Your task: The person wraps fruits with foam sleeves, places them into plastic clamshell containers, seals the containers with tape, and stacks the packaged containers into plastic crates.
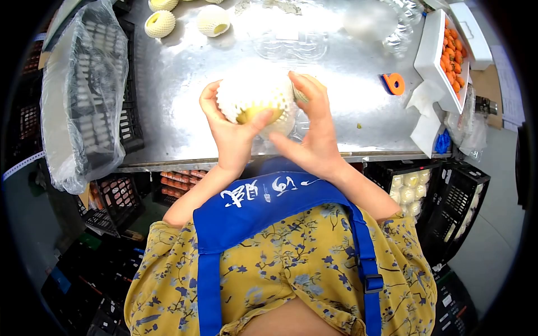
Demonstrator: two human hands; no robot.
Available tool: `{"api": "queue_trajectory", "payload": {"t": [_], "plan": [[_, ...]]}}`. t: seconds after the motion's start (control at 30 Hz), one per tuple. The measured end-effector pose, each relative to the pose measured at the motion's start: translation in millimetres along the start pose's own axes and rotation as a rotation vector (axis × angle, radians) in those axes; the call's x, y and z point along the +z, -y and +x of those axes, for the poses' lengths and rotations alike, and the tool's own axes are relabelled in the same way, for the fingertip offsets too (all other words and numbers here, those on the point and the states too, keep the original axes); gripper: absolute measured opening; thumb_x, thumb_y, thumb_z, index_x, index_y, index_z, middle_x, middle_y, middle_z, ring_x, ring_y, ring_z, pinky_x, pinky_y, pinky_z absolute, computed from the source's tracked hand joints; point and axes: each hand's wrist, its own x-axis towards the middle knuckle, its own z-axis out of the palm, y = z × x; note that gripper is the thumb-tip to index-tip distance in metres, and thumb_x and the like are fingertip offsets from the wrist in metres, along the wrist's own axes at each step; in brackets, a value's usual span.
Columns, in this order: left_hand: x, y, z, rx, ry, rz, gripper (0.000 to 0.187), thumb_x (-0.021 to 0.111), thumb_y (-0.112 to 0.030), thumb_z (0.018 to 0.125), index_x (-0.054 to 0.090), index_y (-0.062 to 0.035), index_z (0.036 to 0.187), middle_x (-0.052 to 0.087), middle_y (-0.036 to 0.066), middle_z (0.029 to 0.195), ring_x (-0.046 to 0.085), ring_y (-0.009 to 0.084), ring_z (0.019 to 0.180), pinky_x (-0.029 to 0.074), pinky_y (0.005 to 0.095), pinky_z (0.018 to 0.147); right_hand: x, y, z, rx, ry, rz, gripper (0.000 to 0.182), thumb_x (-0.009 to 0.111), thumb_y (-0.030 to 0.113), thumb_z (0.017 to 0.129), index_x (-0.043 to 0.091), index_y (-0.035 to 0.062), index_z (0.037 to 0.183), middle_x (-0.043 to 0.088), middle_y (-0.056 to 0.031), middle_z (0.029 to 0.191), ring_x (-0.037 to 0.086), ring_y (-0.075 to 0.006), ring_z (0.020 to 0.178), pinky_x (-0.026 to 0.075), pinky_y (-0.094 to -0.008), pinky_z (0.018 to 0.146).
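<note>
L hand holding yellow fruit in foam net, raised above worktop nr. front edge; L grip curling round net's side. R hand hovering at other side, grip half-open, contact unclear. Net covering most of fruit, bottom showing bare. Other netted fruits sitting at far L.

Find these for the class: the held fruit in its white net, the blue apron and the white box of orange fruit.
Fruit [249,98]: head view, on its net.
Apron [252,219]: head view, on its bib.
Box [430,45]: head view, side wall.
</note>
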Motion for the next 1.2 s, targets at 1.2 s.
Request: {"api": "queue_trajectory", "payload": {"t": [1.2], "plan": [[-16,82,-18,0.43,0.722,0.977,0.059,0.073,-0.007,0.064,0.051,-0.0095,0.119,0.038,0.019,0.131,0.037,0.0391,0.124,0.036,0.0459,0.1,-28,-108,-70,0.485,0.023,0.088,0.077,0.079,0.02,0.058,0.045,0.0062,0.126,0.046,-0.0162,0.123,0.048,-0.0284,0.113,0.044,-0.0392,0.092]]}}
